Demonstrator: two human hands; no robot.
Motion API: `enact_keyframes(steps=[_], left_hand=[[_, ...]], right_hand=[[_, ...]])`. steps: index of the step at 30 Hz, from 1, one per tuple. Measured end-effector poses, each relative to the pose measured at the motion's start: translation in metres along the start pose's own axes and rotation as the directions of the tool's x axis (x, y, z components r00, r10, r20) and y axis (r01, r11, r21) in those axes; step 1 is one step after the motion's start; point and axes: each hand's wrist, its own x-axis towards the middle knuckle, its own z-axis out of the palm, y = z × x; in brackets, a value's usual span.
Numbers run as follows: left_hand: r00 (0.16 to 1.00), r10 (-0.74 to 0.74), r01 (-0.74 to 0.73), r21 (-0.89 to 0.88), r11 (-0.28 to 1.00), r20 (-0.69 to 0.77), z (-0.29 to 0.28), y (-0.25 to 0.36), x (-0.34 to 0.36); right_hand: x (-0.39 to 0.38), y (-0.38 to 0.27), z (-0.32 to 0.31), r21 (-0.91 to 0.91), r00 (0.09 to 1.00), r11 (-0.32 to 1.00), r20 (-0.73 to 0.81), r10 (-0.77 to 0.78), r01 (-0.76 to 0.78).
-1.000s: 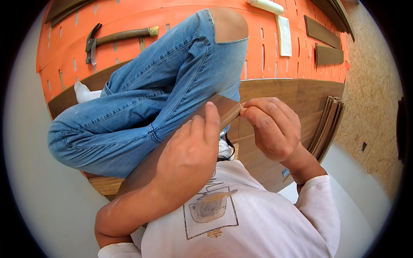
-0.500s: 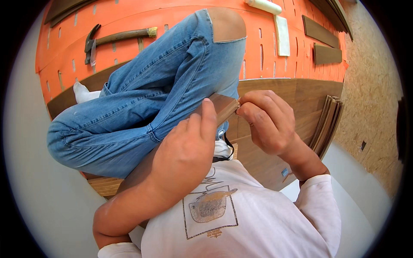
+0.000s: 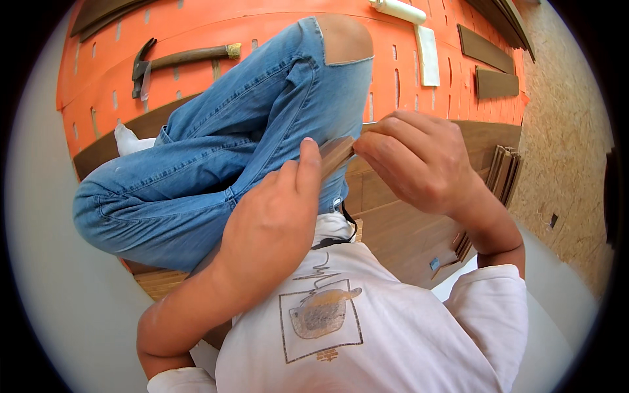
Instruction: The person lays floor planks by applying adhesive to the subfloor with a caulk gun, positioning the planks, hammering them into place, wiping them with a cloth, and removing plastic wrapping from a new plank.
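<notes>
A brown wooden floor plank lies across my lap, its end pointing up and to the right. My left hand is closed round the plank, with the index finger stretched along its side. At the plank's end, my right hand pinches with thumb and fingertips. Whether it grips the plank's edge or some small piece there is hidden by the fingers. Most of the plank disappears under my left hand and forearm.
A claw hammer lies on the orange underlay beyond my legs. A white roll and short planks are farther right. Laid flooring runs beside me, with stacked strips on it. Chipboard borders the right.
My right hand has shifted slightly right and up, its wrist turning over the plank's end. My left hand and the plank have moved a little left.
</notes>
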Motion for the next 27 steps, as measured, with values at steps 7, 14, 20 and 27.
enact_keyframes(steps=[7, 14, 20, 27], left_hand=[[1.0, -0.017, 0.018, 0.031, 0.999, -0.021, 0.0, -0.003, 0.001], [1.0, -0.017, 0.018, 0.037, 0.999, -0.026, -0.001, -0.008, 0.003], [1.0, -0.005, 0.006, 0.03, 1.0, -0.017, -0.002, -0.011, 0.005], [0.999, -0.048, 0.048, -0.044, 0.998, 0.01, -0.009, -0.02, 0.014]], right_hand=[[0.017, 0.006, -0.01, -0.099, 0.979, 0.981, 0.128, -0.156, 0.169], [0.028, 0.012, -0.007, -0.089, 0.973, 0.979, 0.161, -0.166, 0.182], [0.03, 0.018, -0.002, -0.006, 0.967, 0.994, 0.231, -0.103, 0.108], [0.033, 0.025, 0.006, 0.079, 0.979, 0.992, 0.176, -0.107, 0.094]])
